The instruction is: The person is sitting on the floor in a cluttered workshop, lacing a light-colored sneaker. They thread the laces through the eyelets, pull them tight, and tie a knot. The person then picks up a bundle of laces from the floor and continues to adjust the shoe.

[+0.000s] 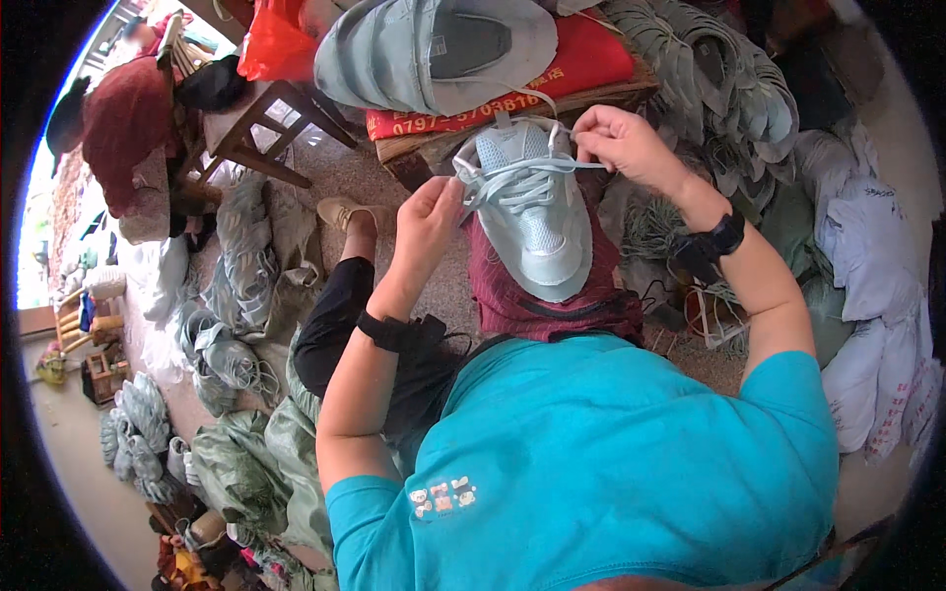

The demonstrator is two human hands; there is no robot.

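A pale grey-blue lace-up sneaker rests on the maroon cloth over my lap, toe toward me. Its shoelace crosses the tongue and stretches out to both sides. At the shoe's right side my right hand pinches the lace, fingers closed. My left hand is closed at the left side of the collar, with the lace running to its fingertips. Beyond the sneaker, grey shoe uppers lie on a red printed bag over a wooden bench.
Stacked grey uppers fill the far right, above white sacks. More bundled uppers lie on the floor at left, near green sacks. A wooden stool stands far left, beside a red plastic bag.
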